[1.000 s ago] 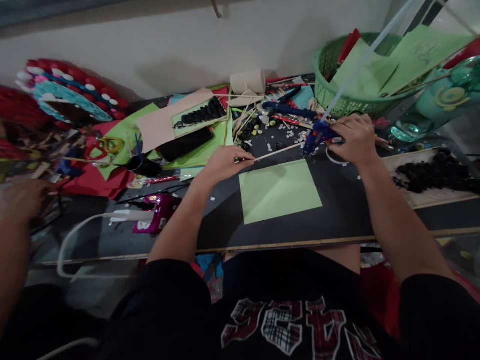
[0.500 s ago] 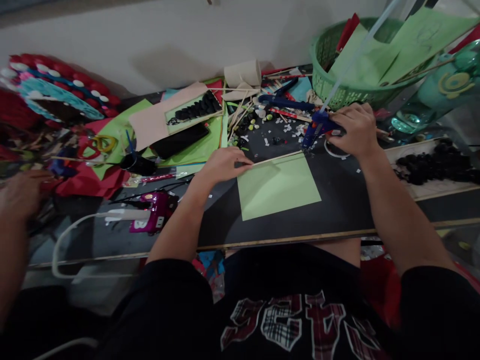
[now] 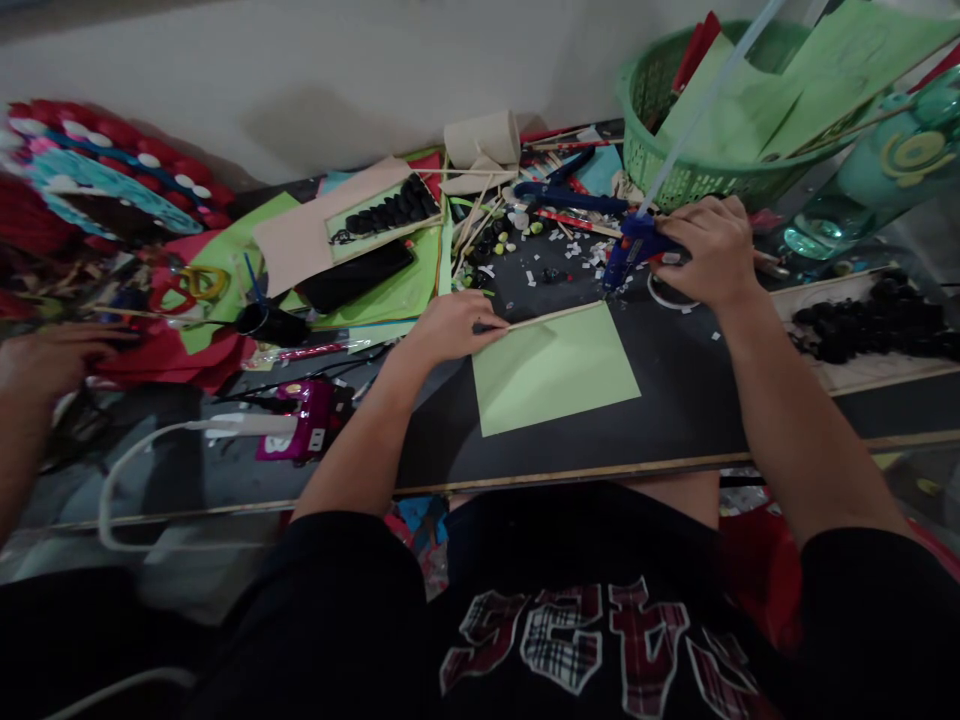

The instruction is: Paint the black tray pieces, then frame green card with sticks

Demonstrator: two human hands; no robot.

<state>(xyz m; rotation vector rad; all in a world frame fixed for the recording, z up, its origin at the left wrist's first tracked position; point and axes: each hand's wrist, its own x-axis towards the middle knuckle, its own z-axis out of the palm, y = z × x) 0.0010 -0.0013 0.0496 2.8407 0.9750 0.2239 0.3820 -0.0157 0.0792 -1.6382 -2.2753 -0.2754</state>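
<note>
A pale green sheet of paper (image 3: 556,370) lies flat on the dark table, with a thin wooden stick (image 3: 559,316) along its far edge. My left hand (image 3: 455,327) pinches the stick's left end at the sheet's far left corner. My right hand (image 3: 711,245) is closed around a blue glue gun (image 3: 636,245), a long translucent glue stick (image 3: 694,120) rising from its back. The gun's nozzle points down, just beyond the right end of the wooden stick; whether it touches anything cannot be made out.
Behind stand a green basket (image 3: 705,185) and a bottle (image 3: 825,220). Scraps, sticks and blue pliers (image 3: 570,200) lie beyond the sheet. A purple power adapter (image 3: 304,425) with cables is at left, near another person's hand (image 3: 56,355). A tray of black pieces (image 3: 840,370) is at right.
The glue gun's nozzle has shifted slightly left and up. The other person's hand at the far left has moved right over the red paper. My left hand holds its place.
</note>
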